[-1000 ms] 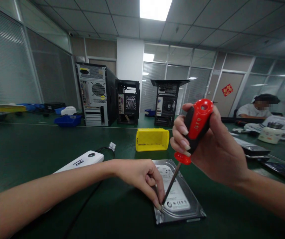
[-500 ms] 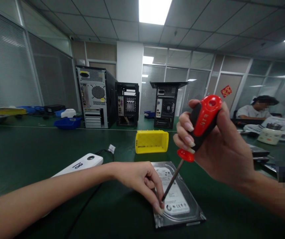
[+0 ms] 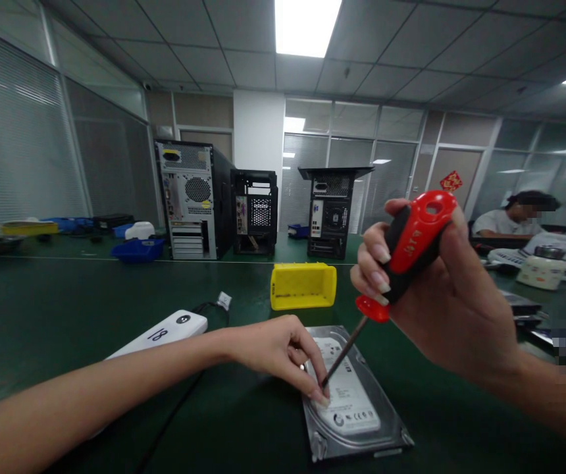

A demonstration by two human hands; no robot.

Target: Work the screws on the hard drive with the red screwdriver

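A red and black screwdriver (image 3: 411,247) slants down to the left in my right hand (image 3: 461,303), whose fingers wrap its handle. The shaft's tip reaches the pinched thumb and forefinger of my left hand (image 3: 283,355). Whatever sits between those fingertips is too small and too covered to make out. Both fingertips and tip are over the left side of a silver hard drive (image 3: 386,421), which lies flat with its white label up. My left hand covers part of the drive's left edge.
Behind the drive, a yellow bin (image 3: 303,288) lies open toward me. At left is a white power strip (image 3: 164,331) with a black cable. Computer cases (image 3: 189,197) stand farther back, beside a blue tray (image 3: 137,250). A jar (image 3: 541,268) and a seated person (image 3: 507,220) are at right.
My left fingertips and the screwdriver tip have moved up from the drive's near left corner, farther over the label's left edge. The screwdriver has shifted slightly right. Both hands keep their hold.
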